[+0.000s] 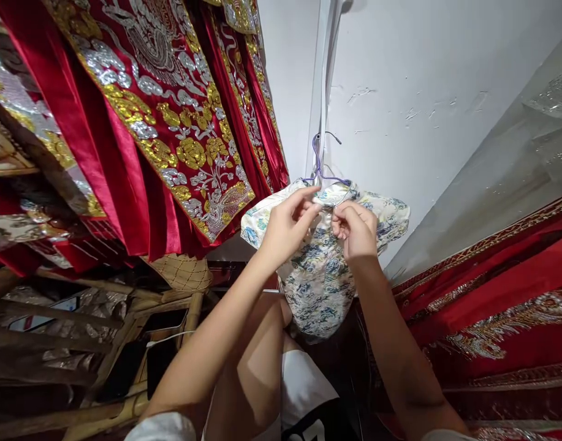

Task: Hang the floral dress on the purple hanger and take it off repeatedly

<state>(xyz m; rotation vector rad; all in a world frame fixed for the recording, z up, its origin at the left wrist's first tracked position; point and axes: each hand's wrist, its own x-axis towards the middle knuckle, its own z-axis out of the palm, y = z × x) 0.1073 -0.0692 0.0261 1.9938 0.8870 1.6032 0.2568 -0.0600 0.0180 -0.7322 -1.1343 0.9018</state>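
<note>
A white short-sleeved shirt with blue and green floral print [318, 300] hangs in front of me on a purple wire hanger [318, 174]. At the left side of its neckline is my left hand [290, 223], thumb and forefinger closed on the collar edge. My right hand [356, 229] has its fingers curled and pinched at the right side of the same collar [333, 194], close beside the left. The cloth between the fingertips is partly hidden, so its fastening cannot be made out.
Pale straps [324, 73] run down the white wall [400, 73] to the hanger. Red, sequin-embroidered cloth [189, 141] hangs at left; more red beaded cloth [505, 324] is at right. Phones [161, 367] and a white cable lie on a bamboo seat [195, 312] at lower left.
</note>
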